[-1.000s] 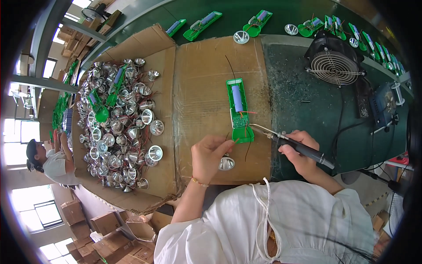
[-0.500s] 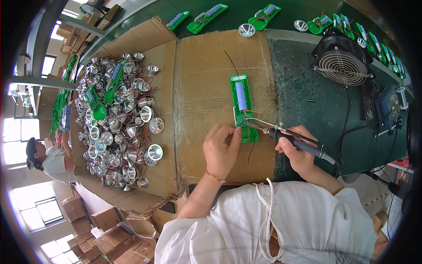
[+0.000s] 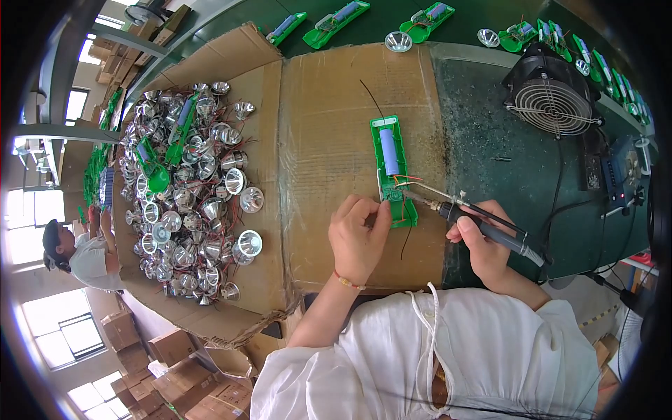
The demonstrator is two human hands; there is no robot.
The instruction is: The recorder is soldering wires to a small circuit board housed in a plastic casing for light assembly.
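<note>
Centre frame: left hand [image 3: 358,236] pinches the green battery tray's [image 3: 392,168] lower end; right hand [image 3: 483,241] grips soldering iron [image 3: 483,224], tip pointing left; tray runs top-to-bottom.

An assembly workshop: heaped metal reflectors [image 3: 189,189], stacked cartons [image 3: 150,350], another worker [image 3: 73,252] nearby.

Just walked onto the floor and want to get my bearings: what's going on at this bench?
A person is soldering. The right hand holds a soldering iron with its tip at the lower end of a green housing that carries a blue cylindrical cell, lying on a cardboard sheet. The left hand pinches something small at the same end. A heap of silver reflectors lies to the left, a black fan to the right.
</note>
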